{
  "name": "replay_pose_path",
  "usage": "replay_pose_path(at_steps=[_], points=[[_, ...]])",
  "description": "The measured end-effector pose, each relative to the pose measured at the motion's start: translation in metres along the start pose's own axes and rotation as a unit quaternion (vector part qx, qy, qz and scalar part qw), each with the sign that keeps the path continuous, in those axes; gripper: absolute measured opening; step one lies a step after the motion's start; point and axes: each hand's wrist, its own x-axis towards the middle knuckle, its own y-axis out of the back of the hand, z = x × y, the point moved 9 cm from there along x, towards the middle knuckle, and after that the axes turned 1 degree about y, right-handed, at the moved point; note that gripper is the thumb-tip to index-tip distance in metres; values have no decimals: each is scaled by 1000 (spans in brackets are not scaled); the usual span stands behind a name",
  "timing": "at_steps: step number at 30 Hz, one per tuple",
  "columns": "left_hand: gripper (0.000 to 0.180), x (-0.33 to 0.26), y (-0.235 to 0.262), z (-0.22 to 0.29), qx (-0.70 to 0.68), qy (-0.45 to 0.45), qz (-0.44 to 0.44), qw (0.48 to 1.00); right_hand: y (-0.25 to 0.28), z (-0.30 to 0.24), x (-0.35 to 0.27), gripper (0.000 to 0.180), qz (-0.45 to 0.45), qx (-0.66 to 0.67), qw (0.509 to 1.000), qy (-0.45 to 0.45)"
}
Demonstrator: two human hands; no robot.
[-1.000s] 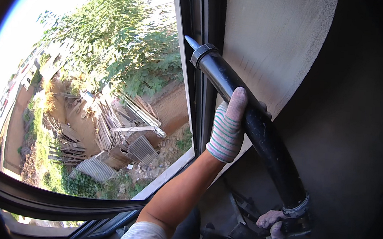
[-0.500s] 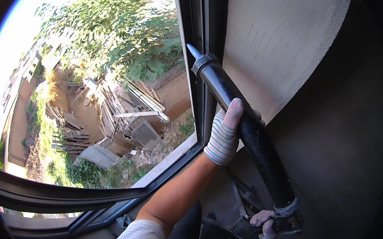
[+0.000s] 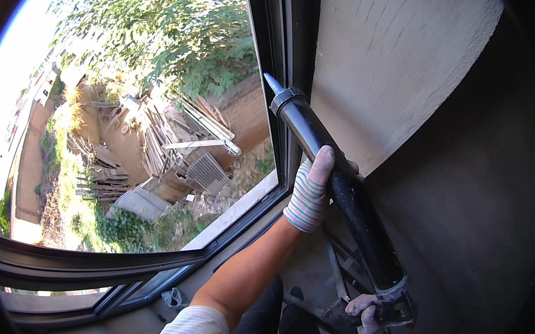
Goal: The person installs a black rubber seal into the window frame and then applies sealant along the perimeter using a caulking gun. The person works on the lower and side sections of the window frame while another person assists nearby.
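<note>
While left hand [image 3: 311,192] steadies caulking gun [image 3: 341,191], right hand [image 3: 366,314] grips

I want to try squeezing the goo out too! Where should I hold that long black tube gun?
Probably as shown: right hand on the trigger handle at the caulking gun's lower end, left hand cradling the long barrel mid-length from its left side, because it slants up with the nozzle at the window frame.
</note>
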Motion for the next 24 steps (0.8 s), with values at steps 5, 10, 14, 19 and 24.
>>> replay_pose_path(at_steps=[5,10,14,19,24], points=[[66,-1,10,-20,-5,12,16,1000,9,9,-5,51,14,-28,999,-14],[65,-1,15,-27,-25,21,22,999,11,9,-10,51,22,-50,998,-24],[65,-1,17,-31,-34,25,25,999,16,13,-13,51,20,-46,998,-32],[64,0,17,-24,-49,22,27,998,8,0,-13,45,29,-51,998,-32],[65,1,17,-22,-59,26,35,997,-2,-32,-7,56,56,-206,977,-29]])
